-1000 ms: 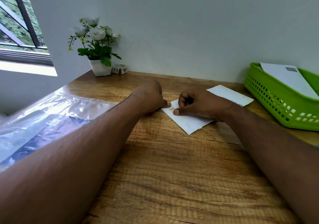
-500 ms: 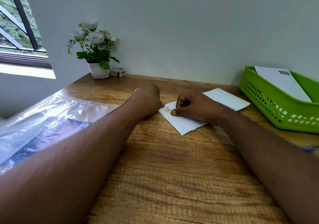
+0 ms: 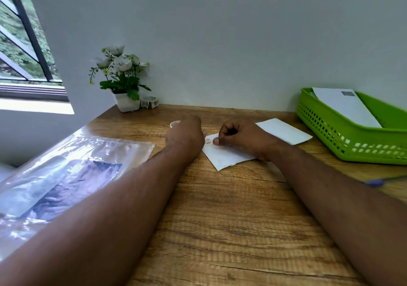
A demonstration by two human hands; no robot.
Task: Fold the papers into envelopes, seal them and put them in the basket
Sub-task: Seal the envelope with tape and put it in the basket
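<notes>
Beside the green basket (image 3: 343,136), on its window side, one folded envelope (image 3: 229,155) lies flat on the wooden bench (image 3: 231,219). Two hands work at it. The right hand (image 3: 242,138) has its fingers curled, thumb tip pressing a small sticker (image 3: 208,142) onto the envelope's end farthest from the basket. The left hand (image 3: 186,136) rests at that same end; whether its grip is spread or pinching, I cannot tell. One white envelope (image 3: 343,107) leans inside the basket. Farther from the basket: one flower pot (image 3: 126,103), one tape roll (image 3: 150,102), one clear plastic sleeve (image 3: 72,171).
</notes>
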